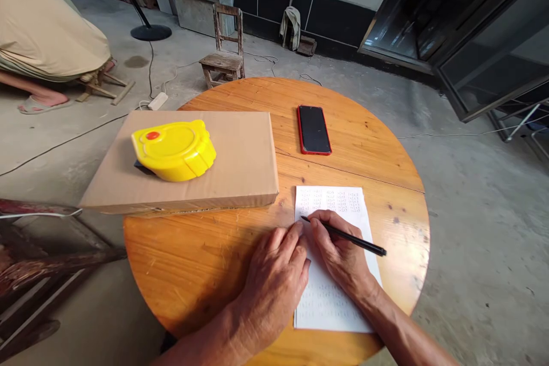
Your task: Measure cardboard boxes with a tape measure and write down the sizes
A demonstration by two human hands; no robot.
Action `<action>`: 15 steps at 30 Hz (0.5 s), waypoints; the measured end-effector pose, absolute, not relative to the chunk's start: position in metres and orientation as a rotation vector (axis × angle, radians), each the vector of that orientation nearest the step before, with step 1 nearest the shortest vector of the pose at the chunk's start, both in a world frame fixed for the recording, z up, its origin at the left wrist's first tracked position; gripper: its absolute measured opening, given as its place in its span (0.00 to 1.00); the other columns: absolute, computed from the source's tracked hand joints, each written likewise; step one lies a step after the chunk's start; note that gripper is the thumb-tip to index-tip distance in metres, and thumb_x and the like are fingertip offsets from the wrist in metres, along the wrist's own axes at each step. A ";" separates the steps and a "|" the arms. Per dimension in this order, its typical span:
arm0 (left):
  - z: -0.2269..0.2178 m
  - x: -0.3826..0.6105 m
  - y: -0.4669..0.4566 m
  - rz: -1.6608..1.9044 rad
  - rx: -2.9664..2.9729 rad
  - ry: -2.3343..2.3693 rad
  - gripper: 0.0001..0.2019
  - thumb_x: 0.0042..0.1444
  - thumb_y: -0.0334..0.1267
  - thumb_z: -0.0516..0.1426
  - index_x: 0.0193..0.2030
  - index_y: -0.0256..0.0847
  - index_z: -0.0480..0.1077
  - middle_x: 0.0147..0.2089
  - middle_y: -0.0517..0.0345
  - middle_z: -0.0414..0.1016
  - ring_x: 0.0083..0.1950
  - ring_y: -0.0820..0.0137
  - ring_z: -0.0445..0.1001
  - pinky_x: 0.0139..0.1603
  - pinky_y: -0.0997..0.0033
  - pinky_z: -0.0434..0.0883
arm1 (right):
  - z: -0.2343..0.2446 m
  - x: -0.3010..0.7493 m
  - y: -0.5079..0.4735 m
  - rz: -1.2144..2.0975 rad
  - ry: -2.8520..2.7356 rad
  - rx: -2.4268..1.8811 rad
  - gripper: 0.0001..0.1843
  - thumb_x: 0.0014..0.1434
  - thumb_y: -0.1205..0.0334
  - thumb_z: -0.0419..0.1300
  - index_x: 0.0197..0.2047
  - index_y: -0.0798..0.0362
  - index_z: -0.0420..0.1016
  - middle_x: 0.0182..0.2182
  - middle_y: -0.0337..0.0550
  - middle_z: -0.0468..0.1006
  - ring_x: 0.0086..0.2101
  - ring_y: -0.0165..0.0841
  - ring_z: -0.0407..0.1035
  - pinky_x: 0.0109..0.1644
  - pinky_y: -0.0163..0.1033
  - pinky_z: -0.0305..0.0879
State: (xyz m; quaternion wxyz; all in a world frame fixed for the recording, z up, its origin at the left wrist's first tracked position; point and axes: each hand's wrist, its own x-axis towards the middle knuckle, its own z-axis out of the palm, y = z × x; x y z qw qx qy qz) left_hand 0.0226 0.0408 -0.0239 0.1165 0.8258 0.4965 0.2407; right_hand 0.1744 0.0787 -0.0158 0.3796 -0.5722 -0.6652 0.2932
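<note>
A white sheet of paper lies near the front right of the round wooden table, with rows of small handwriting at its top and bottom. My right hand rests on it, fingers closed around a black pen. The pen's tip touches or nearly touches the sheet at the start of a row on the left. My left hand lies flat, palm down, across the paper's left edge and the tabletop, fingers stretched out and holding nothing. Whether there are further sheets underneath is hard to make out.
On the wooden table, a cardboard box carries a yellow plastic tape-measure-shaped case. A phone with a red case lies beyond the paper. A small wooden chair stands behind; a seated person's leg shows at left.
</note>
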 end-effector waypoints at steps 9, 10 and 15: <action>-0.023 0.022 0.042 0.734 2.388 1.423 0.09 0.59 0.27 0.56 0.44 0.36 0.73 0.57 0.49 0.75 0.49 0.57 0.72 0.48 0.52 0.74 | -0.016 0.176 0.079 0.789 -1.715 -1.463 0.08 0.65 0.61 0.56 0.37 0.51 0.74 0.27 0.38 0.74 0.25 0.28 0.65 0.26 0.33 0.60; -0.024 0.022 0.042 0.735 2.382 1.427 0.09 0.59 0.27 0.56 0.45 0.36 0.73 0.57 0.49 0.75 0.49 0.57 0.72 0.48 0.52 0.74 | -0.016 0.175 0.079 0.789 -1.714 -1.463 0.08 0.66 0.61 0.56 0.37 0.51 0.74 0.27 0.38 0.74 0.25 0.28 0.65 0.26 0.33 0.60; -0.024 0.023 0.043 0.729 2.368 1.424 0.09 0.59 0.27 0.56 0.45 0.36 0.73 0.57 0.49 0.74 0.50 0.57 0.71 0.48 0.51 0.74 | -0.017 0.176 0.079 0.786 -1.709 -1.456 0.08 0.66 0.61 0.56 0.37 0.51 0.74 0.27 0.38 0.74 0.26 0.28 0.66 0.27 0.33 0.61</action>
